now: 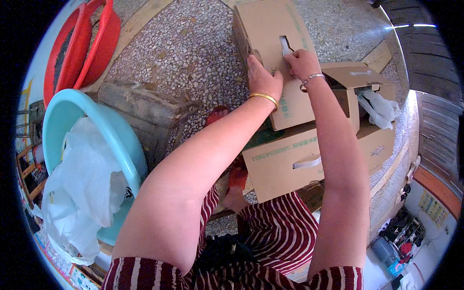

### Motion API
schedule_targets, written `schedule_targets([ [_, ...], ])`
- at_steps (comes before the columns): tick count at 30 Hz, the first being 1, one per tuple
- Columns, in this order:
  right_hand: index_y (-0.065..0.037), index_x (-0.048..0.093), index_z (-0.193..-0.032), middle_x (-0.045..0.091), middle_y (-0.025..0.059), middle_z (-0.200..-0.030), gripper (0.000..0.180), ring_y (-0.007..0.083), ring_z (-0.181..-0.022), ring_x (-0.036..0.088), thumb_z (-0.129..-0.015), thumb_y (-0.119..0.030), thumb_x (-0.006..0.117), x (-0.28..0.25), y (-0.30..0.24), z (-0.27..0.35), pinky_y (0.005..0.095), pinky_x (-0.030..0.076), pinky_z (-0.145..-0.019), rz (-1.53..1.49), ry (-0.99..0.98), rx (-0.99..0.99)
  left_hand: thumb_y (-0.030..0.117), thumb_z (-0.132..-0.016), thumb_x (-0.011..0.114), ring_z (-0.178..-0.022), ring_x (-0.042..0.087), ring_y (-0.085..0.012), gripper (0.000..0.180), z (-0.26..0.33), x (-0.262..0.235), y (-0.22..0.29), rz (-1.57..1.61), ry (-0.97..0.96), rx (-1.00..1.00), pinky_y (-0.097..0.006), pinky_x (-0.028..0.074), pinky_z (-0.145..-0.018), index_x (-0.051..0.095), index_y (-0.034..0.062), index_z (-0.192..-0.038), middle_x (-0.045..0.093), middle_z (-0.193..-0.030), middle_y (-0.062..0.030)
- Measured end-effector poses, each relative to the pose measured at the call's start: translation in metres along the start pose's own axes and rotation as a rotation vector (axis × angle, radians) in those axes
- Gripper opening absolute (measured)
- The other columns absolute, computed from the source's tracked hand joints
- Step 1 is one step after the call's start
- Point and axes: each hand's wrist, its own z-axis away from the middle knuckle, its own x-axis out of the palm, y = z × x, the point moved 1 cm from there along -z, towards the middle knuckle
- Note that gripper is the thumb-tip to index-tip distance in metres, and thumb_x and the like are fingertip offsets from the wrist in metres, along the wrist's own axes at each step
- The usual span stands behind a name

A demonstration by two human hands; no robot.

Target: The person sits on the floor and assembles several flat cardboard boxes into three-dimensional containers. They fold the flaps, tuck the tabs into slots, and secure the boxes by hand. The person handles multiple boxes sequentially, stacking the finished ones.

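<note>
A closed cardboard box [285,19] lies tilted on top of another cardboard box [275,164], in front of me. My left hand [265,79], with a gold bangle at the wrist, grips the upper box's left edge, fingers on its side and thumb on the top face. With bent fingers my right hand [303,64], wearing a silver bangle, pinches the white plastic handle [285,46] at the slot in that face. A similar white handle [307,162] shows on the lower box's near side. The right fingertips are partly hidden.
An opened carton [367,77] with a white plastic bag [379,108] stands to the right. At left are a turquoise tub [130,145] holding a translucent plastic bag [87,174], a worn wooden stool [140,104] and red basins [104,48] on the speckled floor [193,43].
</note>
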Motion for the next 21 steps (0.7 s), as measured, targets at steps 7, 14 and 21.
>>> schedule_targets([
  [7, 0.004, 0.058, -0.091, 0.056, 0.0080, -0.074, 0.026, 0.0159, -0.055, 0.052, -0.084, -0.021, 0.060, 0.008, -0.007, 0.029, 0.0283, 0.046, -0.047, -1.111, 0.041, 0.242, 0.026, -0.076, 0.061, -0.130, 0.027, -0.0355, 0.074, -0.037, -0.019, -0.001, -0.237, -0.103, 0.235, -0.042, 0.025, -0.106, 0.026, 0.0015, -0.136, 0.025, -0.141, -0.0244],
  [14, -0.002, 0.050, -0.087, 0.050, 0.0049, -0.073, 0.019, 0.0142, -0.056, 0.048, -0.087, -0.020, 0.057, 0.014, -0.024, 0.049, 0.0281, 0.048, -0.049, -1.482, 0.096, 0.355, 0.038, -0.079, 0.056, -0.129, 0.029, -0.0336, 0.070, -0.036, -0.027, 0.024, -0.453, -0.124, 0.193, -0.057, 0.024, -0.101, 0.028, 0.0128, -0.137, 0.030, -0.138, -0.0204],
  [21, -0.003, 0.048, -0.084, 0.047, 0.0036, -0.070, 0.011, 0.0140, -0.053, 0.043, -0.089, -0.012, 0.050, 0.014, -0.022, 0.042, 0.0322, 0.050, -0.056, -1.890, 0.184, 0.299, 0.039, -0.083, 0.051, -0.129, 0.030, -0.0318, 0.063, -0.045, -0.038, 0.028, -0.541, -0.086, 0.325, -0.059, 0.018, -0.103, 0.030, 0.0128, -0.136, 0.036, -0.136, -0.0155],
])
